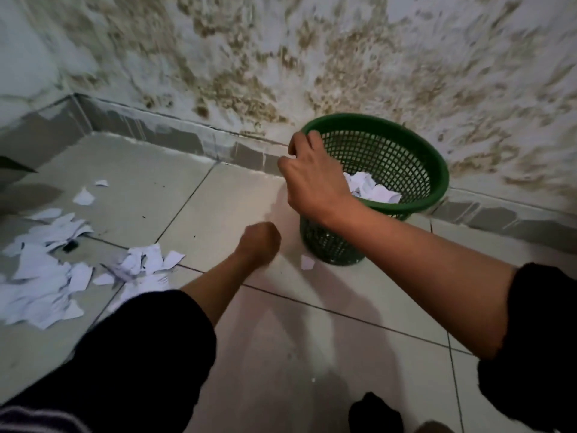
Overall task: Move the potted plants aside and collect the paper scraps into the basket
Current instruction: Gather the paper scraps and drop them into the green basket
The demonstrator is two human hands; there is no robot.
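The green basket (415, 170) is seen tilted at the foot of the stained wall (312, 57), with white scraps (371, 190) already lying inside it. Its near rim is held by the right hand (312, 179), whose grip is closed on the rim edge. The left hand (259, 242) is curled into a fist low in front of the basket; whether paper is enclosed in that grip cannot be told.

Most of the paper scraps (46, 270) are spread on the floor (312, 339) well to the left of the basket, and one small piece (307, 262) lies just beside its base. No potted plants are in view.

If the tilt is increased, collected paper could be spilled out over the lowered rim. The basket looks light, so it could be tipped fully by a careless pull. The lone piece at the base could easily be overlooked.
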